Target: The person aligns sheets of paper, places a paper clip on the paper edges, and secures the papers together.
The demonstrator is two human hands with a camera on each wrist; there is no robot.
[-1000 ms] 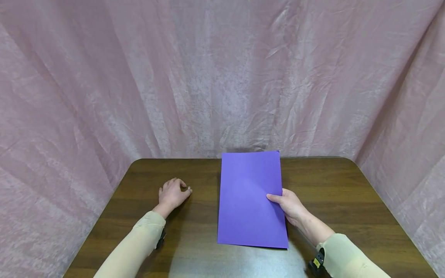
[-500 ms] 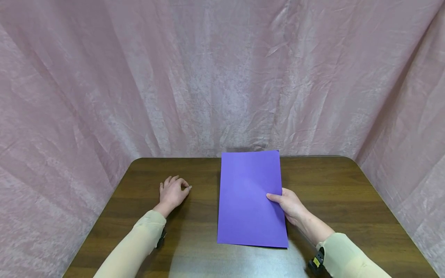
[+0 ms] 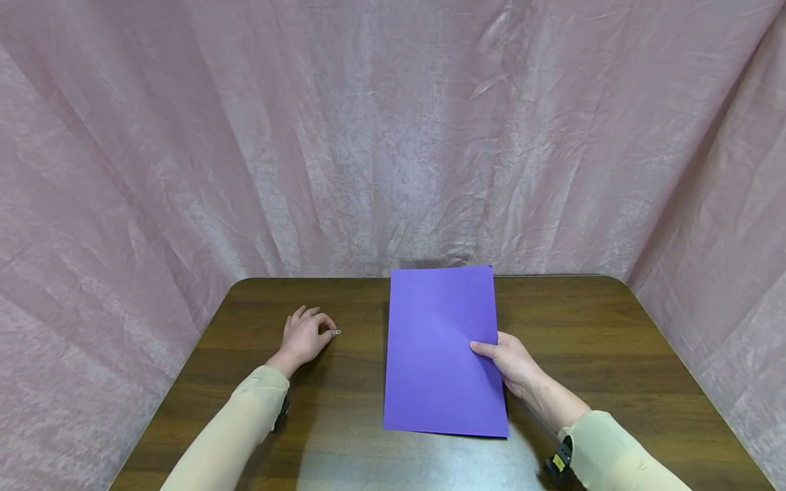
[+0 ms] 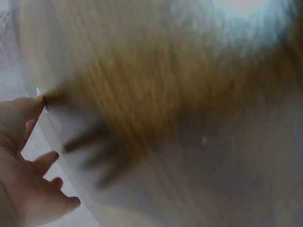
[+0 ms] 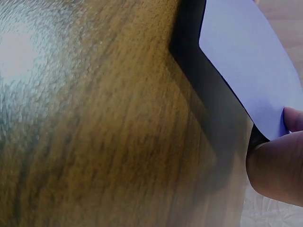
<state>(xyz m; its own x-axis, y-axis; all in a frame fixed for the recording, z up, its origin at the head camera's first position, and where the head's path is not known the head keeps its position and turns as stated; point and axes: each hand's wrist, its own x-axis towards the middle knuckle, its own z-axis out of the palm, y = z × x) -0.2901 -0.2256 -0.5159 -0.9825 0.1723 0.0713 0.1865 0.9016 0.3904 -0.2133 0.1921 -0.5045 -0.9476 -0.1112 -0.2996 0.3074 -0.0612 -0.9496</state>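
My left hand (image 3: 303, 336) pinches a small silver paper clip (image 3: 338, 332) between thumb and index finger, over the left part of the table. In the left wrist view the paper clip (image 4: 39, 91) pokes out past the fingertips, and the other fingers (image 4: 46, 163) are spread. My right hand (image 3: 517, 363) grips the right edge of a purple sheet of paper (image 3: 439, 354), thumb on top and the other fingers beneath, hidden. The right wrist view shows the paper (image 5: 251, 61) raised off the tabletop, casting a shadow. I cannot tell whether it is one sheet or more.
Under both hands lies a brown wood-grain table (image 3: 368, 402) with rounded far corners. A pink velvet curtain (image 3: 393, 136) hangs close behind its far edge and along the sides. Light glares off the table's front middle.
My left hand has shifted slightly away from me, and its thumb and index finger have closed together on the paper clip, which has turned. The right hand and paper have hardly moved.
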